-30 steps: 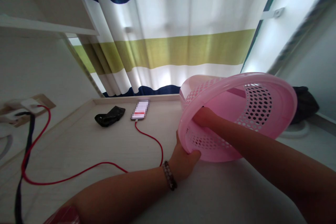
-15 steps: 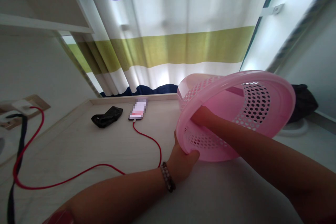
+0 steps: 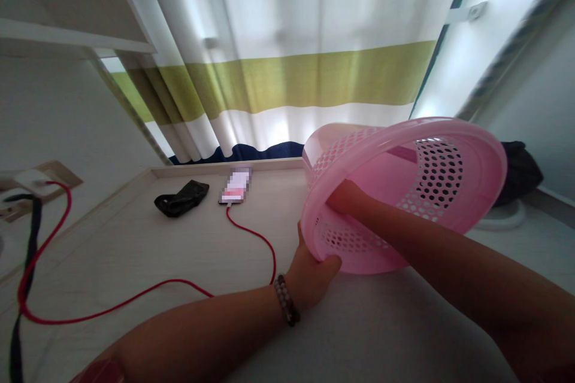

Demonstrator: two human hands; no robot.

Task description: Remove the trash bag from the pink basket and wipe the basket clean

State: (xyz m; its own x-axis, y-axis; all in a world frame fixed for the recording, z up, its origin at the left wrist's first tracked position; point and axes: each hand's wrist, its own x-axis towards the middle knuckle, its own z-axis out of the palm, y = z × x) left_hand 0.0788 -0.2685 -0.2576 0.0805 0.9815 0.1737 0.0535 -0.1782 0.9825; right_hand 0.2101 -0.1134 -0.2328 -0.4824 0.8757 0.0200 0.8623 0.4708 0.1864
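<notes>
A pink plastic basket (image 3: 483,173) with round holes lies tilted on its side, its wide mouth toward me. My left hand (image 3: 312,278), with a beaded bracelet at the wrist, is closed on the lower left of the rim, thumb on the outer edge. My right hand (image 3: 345,197) reaches inside through the mouth; its fingers are hidden behind the rim and wall, so whether they hold anything does not show.
On the white surface (image 3: 135,251) lie a black pouch-like item (image 3: 182,198) and a phone (image 3: 236,185) on a red cable (image 3: 171,280). Sockets (image 3: 40,185) are at left, a striped curtain (image 3: 287,84) behind, a black bag (image 3: 521,172) right of the basket.
The view has shifted very slightly. Both hands and the basket keep the same places relative to each other.
</notes>
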